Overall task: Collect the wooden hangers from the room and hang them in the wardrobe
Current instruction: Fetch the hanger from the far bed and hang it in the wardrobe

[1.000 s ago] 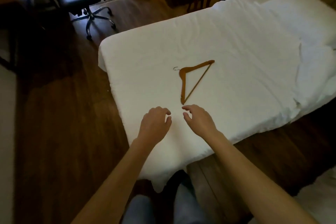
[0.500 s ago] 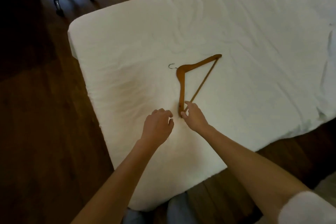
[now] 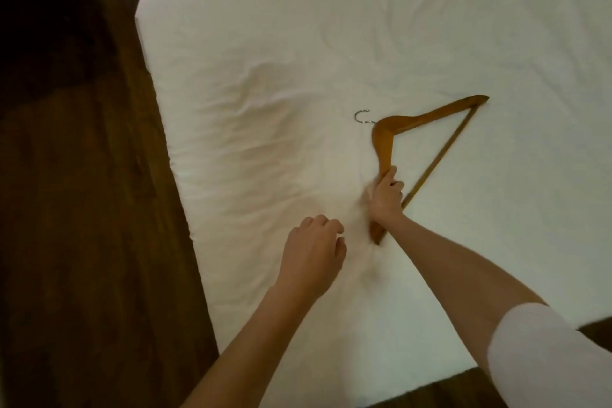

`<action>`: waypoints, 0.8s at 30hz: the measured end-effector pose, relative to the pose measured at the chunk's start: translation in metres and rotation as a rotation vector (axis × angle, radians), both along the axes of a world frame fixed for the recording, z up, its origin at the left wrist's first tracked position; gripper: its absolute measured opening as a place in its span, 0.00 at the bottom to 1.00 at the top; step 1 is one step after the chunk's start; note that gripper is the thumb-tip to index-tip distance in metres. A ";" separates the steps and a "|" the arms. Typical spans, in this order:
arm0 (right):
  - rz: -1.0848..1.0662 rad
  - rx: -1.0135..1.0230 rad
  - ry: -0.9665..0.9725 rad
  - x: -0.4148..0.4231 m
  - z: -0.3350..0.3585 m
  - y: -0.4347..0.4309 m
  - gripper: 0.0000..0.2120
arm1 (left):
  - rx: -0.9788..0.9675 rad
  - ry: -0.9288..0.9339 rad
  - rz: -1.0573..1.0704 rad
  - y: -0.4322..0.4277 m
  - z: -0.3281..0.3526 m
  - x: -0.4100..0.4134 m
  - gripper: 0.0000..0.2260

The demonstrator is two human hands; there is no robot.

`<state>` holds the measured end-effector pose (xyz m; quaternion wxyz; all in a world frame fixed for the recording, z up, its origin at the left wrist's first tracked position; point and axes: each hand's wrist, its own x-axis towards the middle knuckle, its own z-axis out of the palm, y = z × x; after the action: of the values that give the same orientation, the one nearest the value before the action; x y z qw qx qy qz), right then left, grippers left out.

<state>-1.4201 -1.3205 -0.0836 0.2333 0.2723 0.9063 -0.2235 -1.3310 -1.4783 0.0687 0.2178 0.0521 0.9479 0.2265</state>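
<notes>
Wooden hanger (image 3: 427, 116) lies on the white bed (image 3: 298, 43); my right hand (image 3: 385, 197) is closed around its near arm, while my left hand (image 3: 313, 253) hovers beside it, loosely curled, holding nothing.

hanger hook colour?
Silver metal hook, on the brown wooden hanger; head view shows it.

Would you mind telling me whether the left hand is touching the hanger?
Apart. The head view shows bare white sheet between the left hand and the hanger; only the right hand grips it.
</notes>
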 end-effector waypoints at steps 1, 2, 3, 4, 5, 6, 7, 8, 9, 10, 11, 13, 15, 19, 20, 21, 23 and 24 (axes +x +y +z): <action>-0.057 -0.038 -0.024 -0.001 0.002 0.003 0.33 | -0.003 -0.016 0.001 0.000 0.000 -0.001 0.13; -0.123 -0.098 -0.038 -0.002 0.006 0.005 0.31 | -0.007 -0.029 0.003 0.000 0.001 -0.003 0.13; -0.172 -0.149 -0.037 -0.002 0.013 0.007 0.29 | -0.008 -0.035 0.004 0.002 0.004 -0.005 0.13; -0.197 -0.181 -0.019 -0.002 0.022 0.009 0.27 | -0.005 -0.035 0.005 0.005 0.007 -0.008 0.13; -0.197 -0.191 0.006 0.000 0.032 0.010 0.25 | 0.005 -0.033 0.009 0.008 0.013 -0.011 0.13; -0.189 -0.198 0.042 0.004 0.044 0.010 0.22 | 0.026 -0.032 0.028 0.012 0.019 -0.014 0.13; -0.183 -0.208 0.089 0.009 0.057 0.010 0.20 | 0.061 -0.033 0.062 0.015 0.027 -0.017 0.13; -0.183 -0.234 0.145 0.017 0.071 0.009 0.17 | 0.106 -0.038 0.107 0.020 0.037 -0.020 0.12; -0.187 -0.271 0.211 0.026 0.086 0.008 0.13 | 0.152 -0.046 0.153 0.025 0.047 -0.022 0.12; -0.195 -0.315 0.282 0.037 0.103 0.006 0.09 | 0.193 -0.056 0.196 0.030 0.058 -0.024 0.13; -0.215 -0.366 0.340 0.049 0.122 0.003 0.06 | 0.227 -0.070 0.235 0.035 0.071 -0.024 0.15; -0.267 -0.498 0.398 0.078 0.163 -0.003 0.05 | 0.291 -0.125 0.322 0.044 0.097 -0.022 0.21; -0.302 -0.612 0.434 0.115 0.206 -0.012 0.09 | 0.380 -0.188 0.399 0.049 0.124 -0.014 0.29; -0.292 -0.738 0.474 0.188 0.288 -0.028 0.10 | 0.548 -0.237 0.351 0.047 0.184 0.020 0.29; -0.282 -0.751 0.469 0.203 0.305 -0.029 0.10 | 0.572 -0.227 0.316 0.046 0.198 0.032 0.24; -0.275 -0.769 0.460 0.217 0.322 -0.028 0.09 | 0.571 -0.199 0.272 0.044 0.212 0.045 0.18; -0.266 -0.816 0.434 0.238 0.349 -0.024 0.07 | 0.535 -0.127 0.179 0.043 0.235 0.072 0.08; -0.265 -0.828 0.421 0.249 0.361 -0.021 0.07 | 0.526 -0.111 0.147 0.043 0.244 0.085 0.06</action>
<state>-1.1711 -1.3419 0.2774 0.1032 0.2188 0.7262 -0.6435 -1.2460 -1.4352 0.3128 0.2311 0.0253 0.8446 0.4824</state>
